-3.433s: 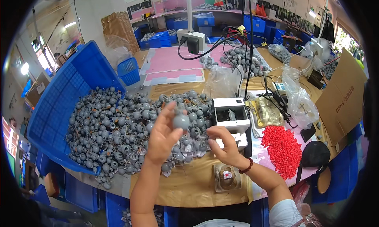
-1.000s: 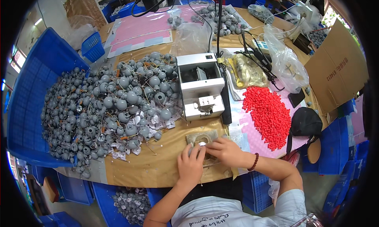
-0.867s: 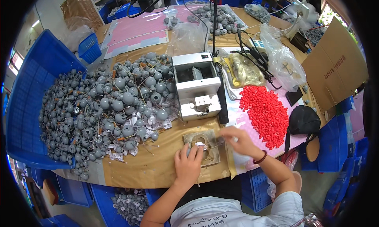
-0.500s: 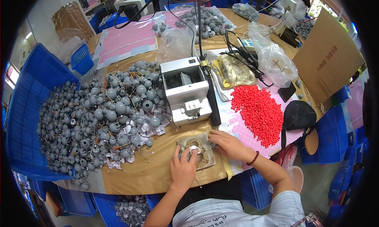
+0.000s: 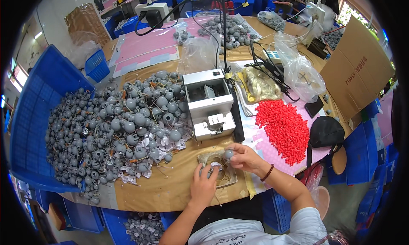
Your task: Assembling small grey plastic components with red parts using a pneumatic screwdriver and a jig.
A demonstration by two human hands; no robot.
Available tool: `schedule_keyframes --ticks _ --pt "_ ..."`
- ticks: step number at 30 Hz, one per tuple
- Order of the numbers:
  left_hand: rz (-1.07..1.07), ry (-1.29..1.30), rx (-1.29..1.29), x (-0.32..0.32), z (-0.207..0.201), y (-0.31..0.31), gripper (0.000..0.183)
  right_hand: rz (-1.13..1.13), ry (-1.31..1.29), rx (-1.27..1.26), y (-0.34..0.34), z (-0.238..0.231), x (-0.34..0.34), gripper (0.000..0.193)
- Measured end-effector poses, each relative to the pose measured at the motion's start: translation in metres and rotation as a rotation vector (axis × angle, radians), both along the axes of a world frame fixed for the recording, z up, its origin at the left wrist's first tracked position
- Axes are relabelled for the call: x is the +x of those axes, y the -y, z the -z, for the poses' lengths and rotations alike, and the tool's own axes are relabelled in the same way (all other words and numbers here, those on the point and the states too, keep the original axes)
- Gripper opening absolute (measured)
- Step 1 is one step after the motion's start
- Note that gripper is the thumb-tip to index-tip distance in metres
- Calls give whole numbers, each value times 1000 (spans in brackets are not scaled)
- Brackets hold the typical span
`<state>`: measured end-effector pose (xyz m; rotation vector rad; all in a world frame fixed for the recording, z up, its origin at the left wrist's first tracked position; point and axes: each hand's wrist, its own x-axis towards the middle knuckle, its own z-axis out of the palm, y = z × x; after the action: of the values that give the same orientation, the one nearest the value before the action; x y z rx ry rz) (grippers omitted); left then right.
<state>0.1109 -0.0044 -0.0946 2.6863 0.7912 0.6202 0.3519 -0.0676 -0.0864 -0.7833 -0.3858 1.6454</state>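
On the table's near edge lies a square, worn fixture plate (image 5: 230, 179) with rounded hollows. My left hand (image 5: 203, 188) rests at its left side, fingers closed around a grey round part (image 5: 209, 171) seated in a hollow, with a small white piece (image 5: 216, 164) beside the fingertips. Just above the plate's far right corner, my right hand (image 5: 248, 160) pinches a small grey ball-shaped shell (image 5: 228, 154) between thumb and fingers. The fingers cover part of each grey piece.
A big heap of grey ball-shaped parts with wires (image 5: 123, 125) spills from a blue crate (image 5: 32, 130) at left. A white and grey machine (image 5: 208, 104) stands beyond the plate. Red small pieces (image 5: 283, 132) lie at right, near a black pouch (image 5: 326, 132) and a cardboard sheet (image 5: 355, 70).
My right hand has lifted from the plate's far right edge and now shows a grey shell in its fingers. My left hand stays at the seated part. The whole view has shifted slightly.
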Motion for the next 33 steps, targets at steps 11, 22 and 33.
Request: schedule_keyframes --ticks 11,22,33 --pt "27 66 -43 0 7 -3 37 -16 1315 82 -21 0 -23 33" --pt "-60 108 -108 15 -7 -10 44 164 1630 139 -7 2 -45 35" --pt "-13 69 -99 25 -17 -18 45 620 1411 -18 -80 22 88 53"
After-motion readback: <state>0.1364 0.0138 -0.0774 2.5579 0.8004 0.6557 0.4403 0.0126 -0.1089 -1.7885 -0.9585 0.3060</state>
